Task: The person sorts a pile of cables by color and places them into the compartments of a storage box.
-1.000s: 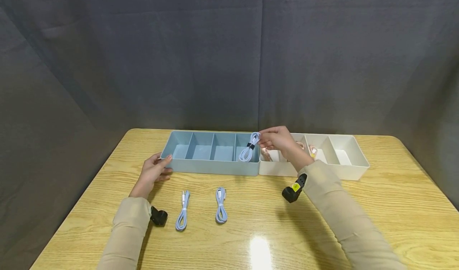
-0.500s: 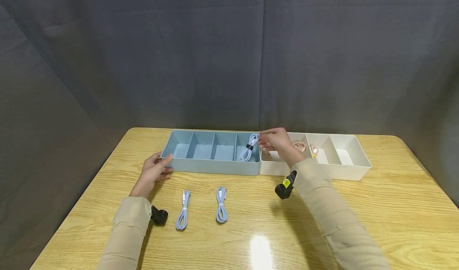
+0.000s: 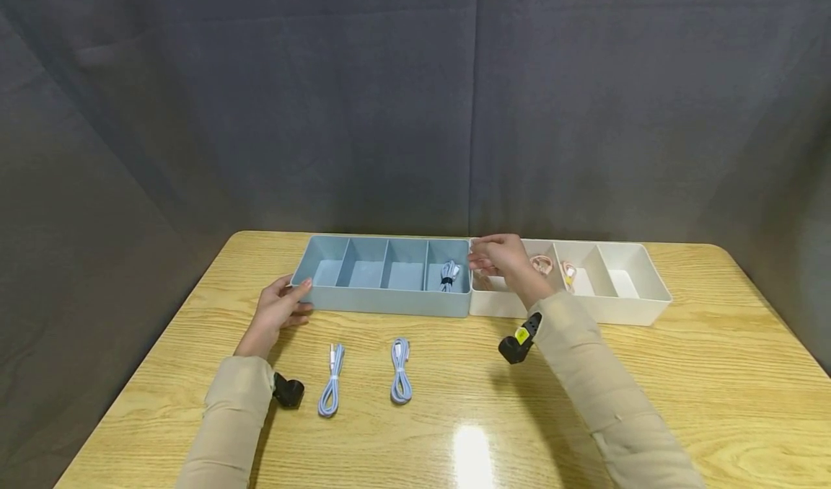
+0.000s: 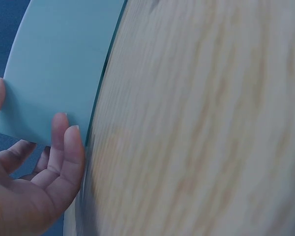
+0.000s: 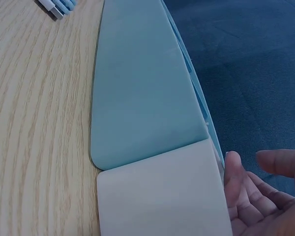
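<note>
My left hand [image 3: 278, 312] grips the near left corner of a long blue divided storage box [image 3: 383, 302]. In the left wrist view its thumb is at the rim and its fingertips [image 4: 73, 142] lie against the outer wall. A coiled blue charging cable [image 3: 448, 276], bound with a black strap, lies in the box's rightmost compartment. Beside that compartment, over the left end of a white divided box [image 3: 565, 308], hovers my right hand [image 3: 503, 258]. The right wrist view shows its thumb and fingers apart, holding nothing.
Two more coiled blue cables, a left one [image 3: 330, 384] and a right one [image 3: 401, 373], lie on the wooden table [image 3: 415, 446] before the boxes. Pink cables [image 3: 542, 265] sit in the white box. A dark curtain [image 3: 363, 114] hangs behind.
The strapped blue cable has left my right hand's fingers and dropped into the blue box's rightmost compartment. My right forearm has shifted slightly left. The left hand stays where it was.
</note>
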`<state>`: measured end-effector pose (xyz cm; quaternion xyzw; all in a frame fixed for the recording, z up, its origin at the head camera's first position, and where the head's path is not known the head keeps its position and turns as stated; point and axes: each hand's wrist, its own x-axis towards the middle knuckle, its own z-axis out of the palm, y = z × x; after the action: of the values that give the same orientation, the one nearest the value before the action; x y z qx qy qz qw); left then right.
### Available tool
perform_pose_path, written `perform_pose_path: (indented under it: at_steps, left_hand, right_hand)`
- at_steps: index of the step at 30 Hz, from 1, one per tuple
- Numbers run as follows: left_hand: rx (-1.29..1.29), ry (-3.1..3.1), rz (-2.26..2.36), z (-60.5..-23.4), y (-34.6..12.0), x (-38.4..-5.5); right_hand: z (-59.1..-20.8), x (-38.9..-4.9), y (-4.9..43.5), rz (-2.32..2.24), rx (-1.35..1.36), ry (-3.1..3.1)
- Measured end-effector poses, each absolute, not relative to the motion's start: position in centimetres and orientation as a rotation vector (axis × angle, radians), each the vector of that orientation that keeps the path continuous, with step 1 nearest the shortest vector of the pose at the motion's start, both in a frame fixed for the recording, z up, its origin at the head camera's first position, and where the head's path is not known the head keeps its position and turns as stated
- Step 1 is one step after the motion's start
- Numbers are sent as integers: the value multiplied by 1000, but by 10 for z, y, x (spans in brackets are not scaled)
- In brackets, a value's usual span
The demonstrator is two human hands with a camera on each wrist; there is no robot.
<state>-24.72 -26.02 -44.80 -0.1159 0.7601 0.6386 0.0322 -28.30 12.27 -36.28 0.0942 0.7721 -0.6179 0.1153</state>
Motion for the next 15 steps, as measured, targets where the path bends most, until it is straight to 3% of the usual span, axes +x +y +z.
perform_pose_path:
  at_steps: [15]
  left_hand:
    - [-377, 2361, 1911, -418, -249, -229]
  right_hand:
    - [-355, -272, 137, -1913, 246, 2150]
